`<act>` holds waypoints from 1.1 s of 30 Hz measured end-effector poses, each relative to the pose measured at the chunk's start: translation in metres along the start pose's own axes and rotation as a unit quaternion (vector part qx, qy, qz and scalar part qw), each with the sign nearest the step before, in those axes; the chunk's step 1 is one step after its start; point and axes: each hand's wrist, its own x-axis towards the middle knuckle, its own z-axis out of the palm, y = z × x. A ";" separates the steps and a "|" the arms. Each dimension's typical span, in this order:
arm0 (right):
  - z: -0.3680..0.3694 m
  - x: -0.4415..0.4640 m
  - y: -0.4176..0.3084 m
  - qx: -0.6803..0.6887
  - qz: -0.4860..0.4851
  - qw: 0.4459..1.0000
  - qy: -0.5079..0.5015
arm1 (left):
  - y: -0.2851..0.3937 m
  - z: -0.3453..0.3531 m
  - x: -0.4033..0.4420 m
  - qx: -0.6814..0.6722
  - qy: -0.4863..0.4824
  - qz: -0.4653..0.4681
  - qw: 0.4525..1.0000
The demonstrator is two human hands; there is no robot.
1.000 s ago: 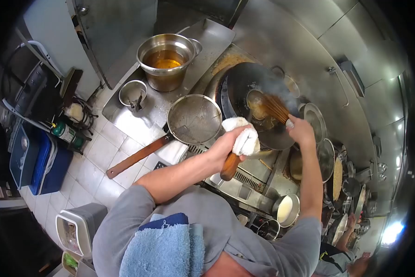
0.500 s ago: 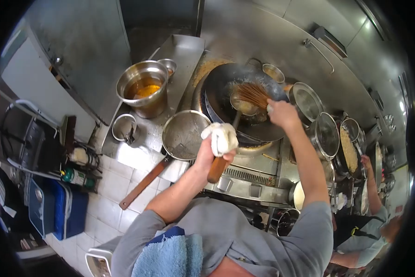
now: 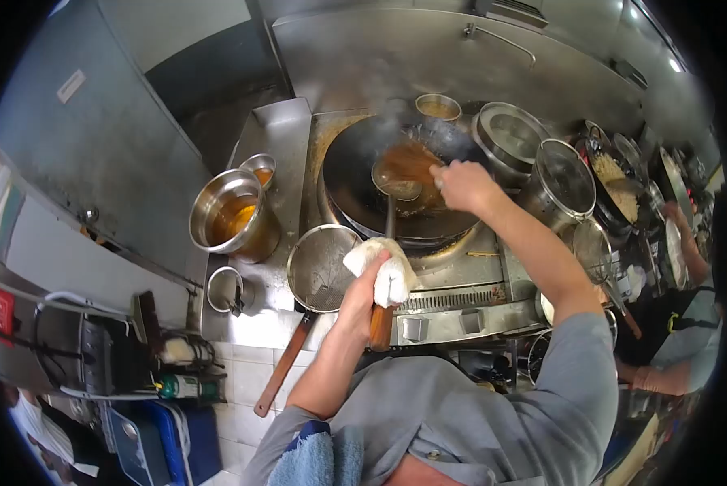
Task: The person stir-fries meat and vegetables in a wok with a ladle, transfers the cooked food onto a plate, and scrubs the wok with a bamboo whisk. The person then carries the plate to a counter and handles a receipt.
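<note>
Okay, whisk (image 3: pixel 410 160) went blurrier, so strokes looked quicker over ladle (image 3: pixel 401 190), well inside near rim of wok (image 3: pixel 347 174). I had right hand (image 3: pixel 467 186) clenched on whisk, left hand (image 3: pixel 359 298) gripping ladle's wooden handle (image 3: pixel 381 328) through cloth (image 3: pixel 392 279).

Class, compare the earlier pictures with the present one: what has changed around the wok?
The right hand has moved inward from the wok's near right rim, bringing the brush along. The camera view has swung too. Nothing was newly grasped or released: the left hand keeps the ladle and cloth. The sieve stays beside the wok.
</note>
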 end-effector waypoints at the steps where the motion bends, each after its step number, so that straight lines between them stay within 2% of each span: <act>1: 0.003 -0.008 -0.005 -0.001 -0.012 1.000 0.008 | -0.001 0.000 -0.002 0.006 -0.001 0.004 1.000; 2: 0.028 0.001 0.004 0.048 -0.026 0.998 -0.015 | -0.004 -0.001 0.002 -0.023 0.016 0.011 1.000; 6: -0.003 0.012 0.018 0.073 0.047 0.996 0.000 | -0.009 -0.014 0.018 -0.068 -0.058 -0.007 0.996; 7: 0.008 0.009 0.010 0.033 0.031 0.998 0.051 | -0.009 -0.013 0.014 -0.084 -0.076 0.000 0.994; 10: 0.029 0.019 0.013 0.053 -0.041 0.997 -0.031 | -0.008 -0.014 0.019 -0.247 -0.140 -0.052 0.958; 13: 0.014 0.036 0.031 0.075 0.042 0.996 0.013 | -0.004 -0.018 0.031 -0.332 -0.196 -0.080 0.919; 15: 0.023 0.019 0.013 0.033 0.024 0.997 0.060 | -0.003 -0.018 0.030 -0.342 -0.208 -0.099 0.911; 16: 0.034 0.020 0.015 0.050 -0.026 0.998 0.010 | -0.005 -0.018 0.032 -0.344 -0.214 -0.096 0.909; 20: 0.014 0.026 0.046 0.083 0.040 0.996 -0.003 | -0.008 -0.021 0.036 -0.188 -0.134 -0.035 0.972; 21: 0.015 0.019 0.041 0.065 0.023 0.998 0.003 | -0.010 -0.024 0.039 -0.129 -0.104 -0.006 0.986; 23: 0.026 -0.003 0.028 0.031 -0.010 0.999 0.005 | -0.014 -0.017 0.037 -0.045 -0.026 0.037 0.998; 25: 0.030 0.000 0.045 0.038 0.007 0.999 0.001 | -0.016 -0.002 0.024 0.013 0.068 0.063 0.996; 28: 0.014 0.007 0.060 0.032 0.050 0.998 0.037 | -0.009 -0.002 0.019 0.089 0.028 0.061 0.994; 30: 0.015 -0.001 0.040 0.032 0.018 0.999 0.040 | -0.005 -0.003 0.020 0.122 0.020 0.049 0.991; 31: 0.016 -0.004 0.037 0.031 0.003 0.999 0.039 | -0.003 -0.007 0.023 0.072 -0.028 0.028 0.997; 32: 0.036 0.008 0.037 0.030 -0.047 0.998 -0.018 | -0.002 -0.012 0.025 0.020 -0.074 0.004 0.997; 33: 0.040 0.016 0.043 0.045 -0.033 0.998 -0.007 | -0.003 -0.018 0.025 -0.029 -0.116 -0.022 0.993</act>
